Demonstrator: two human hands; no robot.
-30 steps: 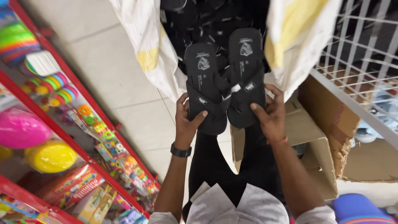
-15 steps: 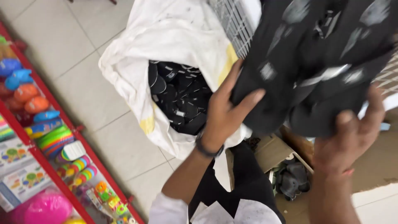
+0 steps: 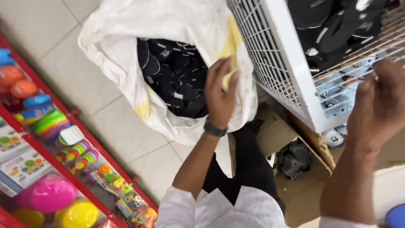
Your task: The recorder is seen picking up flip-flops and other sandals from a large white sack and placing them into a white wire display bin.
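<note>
A big white sack (image 3: 126,33) stands open on the floor, full of black flip-flops (image 3: 173,76). My left hand (image 3: 220,90), with a dark watch at the wrist, grips the sack's yellow-lined rim. My right hand (image 3: 379,105) is raised at the right, blurred, fingers loosely apart and holding nothing, just below a white wire basket (image 3: 278,63). More black flip-flops (image 3: 333,25) lie inside that basket.
A red shelf (image 3: 63,160) at the left holds colourful toys and plastic balls. An open cardboard box (image 3: 291,147) with dark items sits on the floor under the wire basket. Pale floor tiles surround the sack.
The pair of black flip-flops has left both hands and now lies in the wire basket. My left hand dropped to the sack's rim; my right hand pulled back, unloaded.
</note>
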